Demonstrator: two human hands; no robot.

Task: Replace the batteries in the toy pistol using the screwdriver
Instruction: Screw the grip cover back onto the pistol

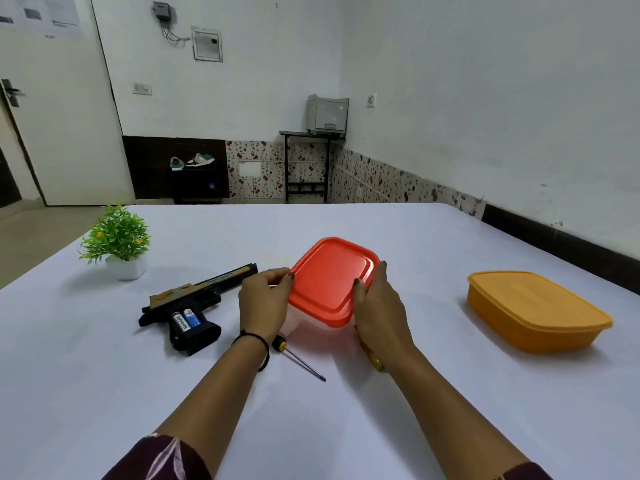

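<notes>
Beside the toy pistol [192, 304], left hand [265, 303] and right hand [380, 304] grip red-lidded container [329, 280].

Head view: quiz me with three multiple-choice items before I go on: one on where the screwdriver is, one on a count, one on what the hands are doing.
1. Where is the screwdriver? A on the table, by the left hand; B held in the left hand; C on the floor.
2. How many batteries show in the pistol's open grip? A none; B two; C four.
3. What do the hands hold? A nothing; B both hold the red-lidded box; C both hold the pistol.

1 A: it lies flat beside the left wrist.
2 B: two sit side by side.
3 B: the left hand and the right hand clasp its two sides.
</notes>
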